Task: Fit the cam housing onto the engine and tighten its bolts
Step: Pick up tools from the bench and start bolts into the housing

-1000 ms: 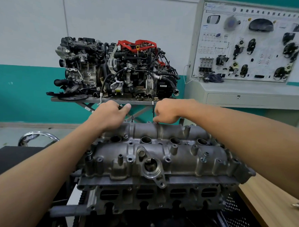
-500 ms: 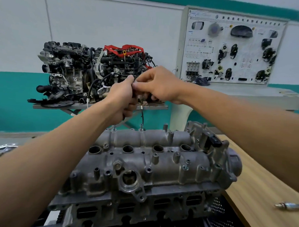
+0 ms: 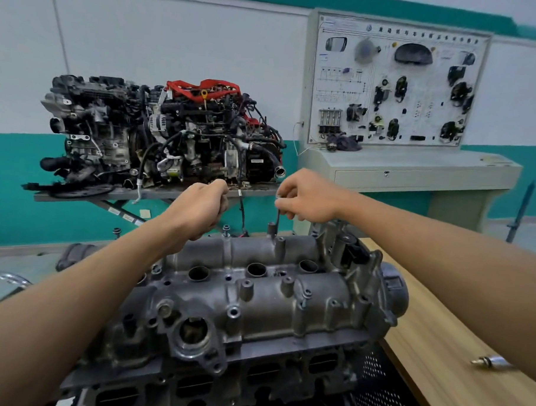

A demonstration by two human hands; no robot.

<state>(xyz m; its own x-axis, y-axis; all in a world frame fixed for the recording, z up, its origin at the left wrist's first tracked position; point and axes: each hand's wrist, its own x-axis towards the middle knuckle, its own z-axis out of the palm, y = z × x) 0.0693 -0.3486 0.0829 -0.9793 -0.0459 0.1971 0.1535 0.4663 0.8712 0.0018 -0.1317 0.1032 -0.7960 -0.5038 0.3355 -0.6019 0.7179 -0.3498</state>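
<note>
Hands have parted: right hand [image 3: 310, 198] pinches a bolt [image 3: 277, 218] (left hand [image 3: 199, 209] grip unclear).

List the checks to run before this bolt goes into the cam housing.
1. Grip: the right hand pinches the bolt: ok.
2. Attitude: the bolt hangs tip down: ok.
3. Tip lined up with its hole on the rear edge of the cam housing: cannot tell.
4. The left hand is clear of that spot: ok.
5. Housing seated flush on the engine: cannot tell.
6. The neighbouring bolt run down: not ok, it stands proud.
</note>
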